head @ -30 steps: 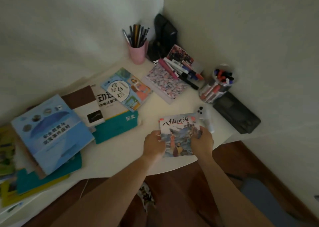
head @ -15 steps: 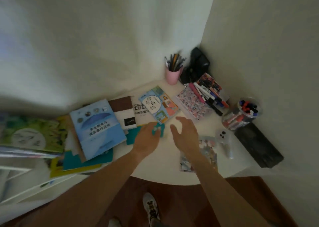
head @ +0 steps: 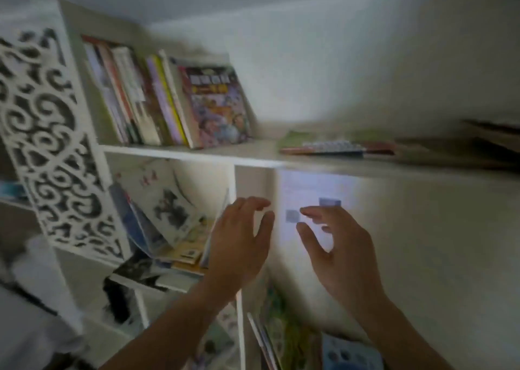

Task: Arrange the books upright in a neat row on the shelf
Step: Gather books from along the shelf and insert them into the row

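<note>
Head view: I see a white shelf (head: 180,154) with a carved scroll panel (head: 53,144) on its left side, the whole frame blurred. On the upper board a row of books (head: 146,99) stands leaning to the left, packed against the left wall; the outermost one, with a bright cartoon cover (head: 218,102), faces me at the row's right end. Farther right on the same board a few flat books (head: 334,146) lie stacked. In the compartment below, more books (head: 166,215) slump at steep angles and some lie flat at the bottom. My left hand (head: 239,246) and right hand (head: 340,251) are both raised in front of the divider (head: 249,184) below the upper board, apart from each other, fingers spread and loosely bent, holding nothing. Low at the right edge, other books (head: 284,338) stand in a lower compartment.
</note>
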{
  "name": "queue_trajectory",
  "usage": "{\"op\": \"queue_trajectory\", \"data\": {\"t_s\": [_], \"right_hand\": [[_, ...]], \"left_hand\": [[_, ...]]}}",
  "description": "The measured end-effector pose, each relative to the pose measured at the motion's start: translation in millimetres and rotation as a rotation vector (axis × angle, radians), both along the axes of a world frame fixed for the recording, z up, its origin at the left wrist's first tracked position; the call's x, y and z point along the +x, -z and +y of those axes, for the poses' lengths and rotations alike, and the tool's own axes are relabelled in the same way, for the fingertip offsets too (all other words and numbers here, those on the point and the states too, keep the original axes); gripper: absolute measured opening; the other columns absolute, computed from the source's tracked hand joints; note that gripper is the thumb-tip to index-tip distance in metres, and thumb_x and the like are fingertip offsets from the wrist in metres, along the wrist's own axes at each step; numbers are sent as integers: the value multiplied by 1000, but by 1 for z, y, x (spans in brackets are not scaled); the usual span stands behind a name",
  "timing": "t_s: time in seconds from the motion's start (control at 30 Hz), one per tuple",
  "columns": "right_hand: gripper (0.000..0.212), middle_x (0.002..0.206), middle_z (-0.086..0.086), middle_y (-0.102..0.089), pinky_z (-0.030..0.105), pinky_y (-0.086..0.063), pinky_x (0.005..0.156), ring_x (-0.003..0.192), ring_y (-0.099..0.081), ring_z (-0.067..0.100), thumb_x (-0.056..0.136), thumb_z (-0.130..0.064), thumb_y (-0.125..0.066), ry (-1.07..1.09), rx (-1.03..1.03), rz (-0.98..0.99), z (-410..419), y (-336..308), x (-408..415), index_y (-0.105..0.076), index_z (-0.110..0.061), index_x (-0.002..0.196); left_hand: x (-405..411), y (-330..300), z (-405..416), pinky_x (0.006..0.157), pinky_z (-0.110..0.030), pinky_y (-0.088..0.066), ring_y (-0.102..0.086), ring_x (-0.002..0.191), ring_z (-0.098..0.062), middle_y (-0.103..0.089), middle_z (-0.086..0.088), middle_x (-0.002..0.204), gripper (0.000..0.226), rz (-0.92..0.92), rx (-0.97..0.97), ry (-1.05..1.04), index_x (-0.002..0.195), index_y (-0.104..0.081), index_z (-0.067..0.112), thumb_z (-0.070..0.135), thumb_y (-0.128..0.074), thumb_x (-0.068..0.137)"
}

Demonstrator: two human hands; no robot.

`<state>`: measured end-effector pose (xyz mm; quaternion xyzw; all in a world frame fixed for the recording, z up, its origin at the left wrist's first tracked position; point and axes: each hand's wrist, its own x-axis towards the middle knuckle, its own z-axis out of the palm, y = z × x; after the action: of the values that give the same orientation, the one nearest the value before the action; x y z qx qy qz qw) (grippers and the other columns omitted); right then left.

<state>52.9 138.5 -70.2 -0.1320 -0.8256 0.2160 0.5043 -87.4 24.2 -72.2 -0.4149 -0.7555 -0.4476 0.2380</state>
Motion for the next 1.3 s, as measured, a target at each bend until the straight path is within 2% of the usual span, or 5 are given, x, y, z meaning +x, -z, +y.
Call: {"op": "queue_trajectory", "data": {"t_s": [0.2,0.43,0.83,1.1,1.3], "right_hand": [[15,99,-5,-68,32,-53,81,89,-65,13,93,-22,-68,47,186,157,-8,-131,-60,-69,-20,108],[38,119,4,-64,35,-51,87,104,-63,25,93,-37,-69,164,104,-357,11,-156,-140,-58,-23,126],[26,87,-23,-73,19,-57,76,84,-70,-3,94,-13,-71,-336,141,-562,-18,-165,-271,-58,-27,112],[87,111,-16,-59,19,-52,83,97,-63,4,74,-22,-90,-382,-158,-489,7,-149,-317,-35,-34,140],[95,111,-26,-60,5,-45,78,95,-63,-7,68,-51,-89,-396,-83,-442,9,-143,-324,-34,-46,145]], "left_hand": [[-83,-114,-56,80,-36,-52,-62,98,-19,-63,1,111,20,138,222,-165,115,-65,23,35,-59,101],[-163,-141,-39,93,-46,-53,-59,122,-36,-49,-18,148,58,-59,-25,-320,140,-39,14,50,-58,99],[-234,-132,-14,69,-25,-52,-65,82,-12,-70,6,102,43,-102,-14,-156,119,-59,18,49,-70,93],[-263,-120,-15,68,-27,-59,-66,71,-11,-73,3,98,42,237,29,-96,128,-56,21,53,-45,104],[-270,-136,-17,44,-10,-13,-32,44,-2,-45,14,64,36,336,56,-330,99,-58,25,55,-41,106]]}}
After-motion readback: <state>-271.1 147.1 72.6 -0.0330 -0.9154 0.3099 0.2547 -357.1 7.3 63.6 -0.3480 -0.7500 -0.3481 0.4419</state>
